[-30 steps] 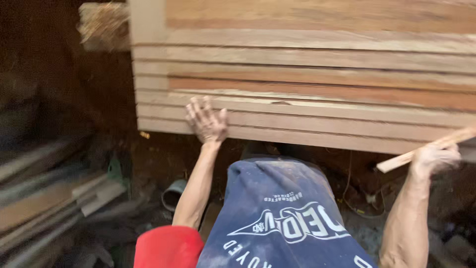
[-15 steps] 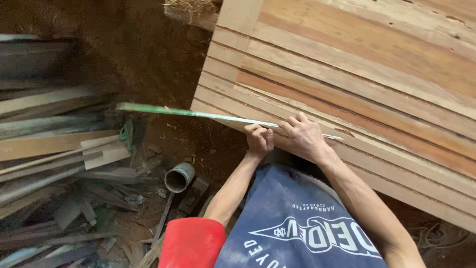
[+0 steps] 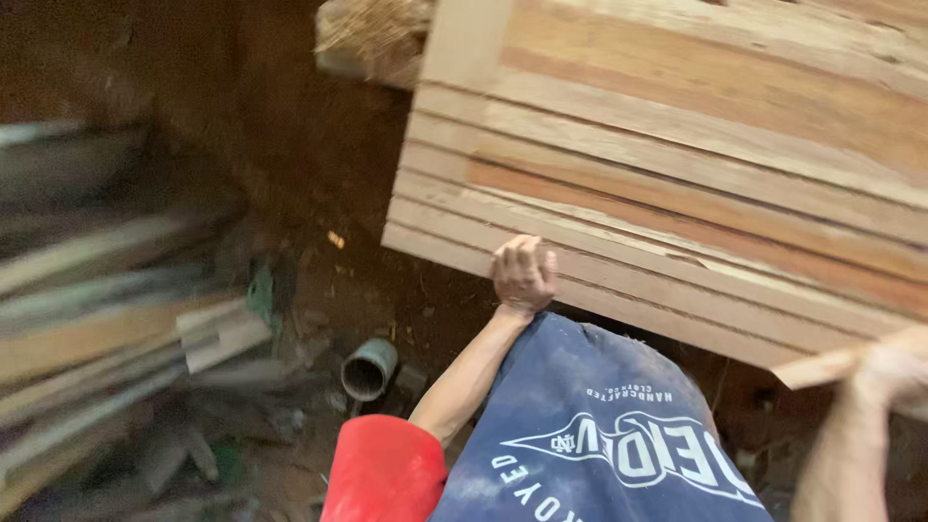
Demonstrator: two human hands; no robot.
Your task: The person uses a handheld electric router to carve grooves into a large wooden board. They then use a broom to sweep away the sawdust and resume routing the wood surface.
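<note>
A stack of long wooden planks (image 3: 677, 184) fills the upper right. My left hand (image 3: 523, 275) presses on the near edge of the lowest plank (image 3: 445, 253), its fingers curled over that edge. Blurred at the right border, my right hand (image 3: 894, 372) grips a thin pale wooden strip (image 3: 817, 368) just below the stack's edge. A blue printed apron and a red sleeve cover the bottom middle.
A heap of loose boards and offcuts (image 3: 106, 329) lies blurred on the left. A short grey pipe piece (image 3: 368, 368) sits on the dirt floor in front of me. A clump of straw-like fibre (image 3: 372, 39) rests at the stack's top left corner.
Half a second ago both hands met at the stack's edge on a long thin greenish strip. That strip is out of sight now, and my right hand has swung right holding a pale strip.
</note>
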